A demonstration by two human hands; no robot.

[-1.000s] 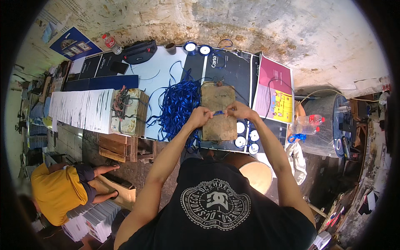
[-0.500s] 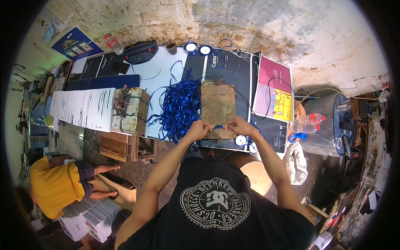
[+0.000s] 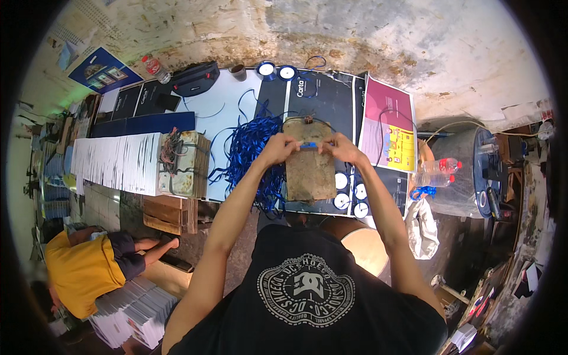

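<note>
Between my two hands a short stretch of blue ribbon [image 3: 308, 145] is pulled taut over the upper part of a worn brown board [image 3: 310, 177]. My left hand [image 3: 280, 148] pinches one end, fingers closed. The other end is pinched in my closed right hand [image 3: 341, 147]. Just beyond the ribbon, at the board's far edge, is a small metal fitting [image 3: 308, 119] with a dark cable attached. A heap of cut blue ribbons [image 3: 248, 154] lies left of the board, close to my left wrist.
Ribbon spools [image 3: 341, 201] lie near my right forearm; others [image 3: 266, 70] stand at the back. Left is a long paper stack [image 3: 118, 163] beside a tied block [image 3: 188, 163]. A printed sheet [image 3: 387, 124] and drum [image 3: 461, 174] are right. Someone in yellow [image 3: 86, 269] sits lower left.
Both hands have moved away from me, from the board's near end toward the fitting, carrying the ribbon. More spools show beside my right forearm. The person in yellow has shifted posture.
</note>
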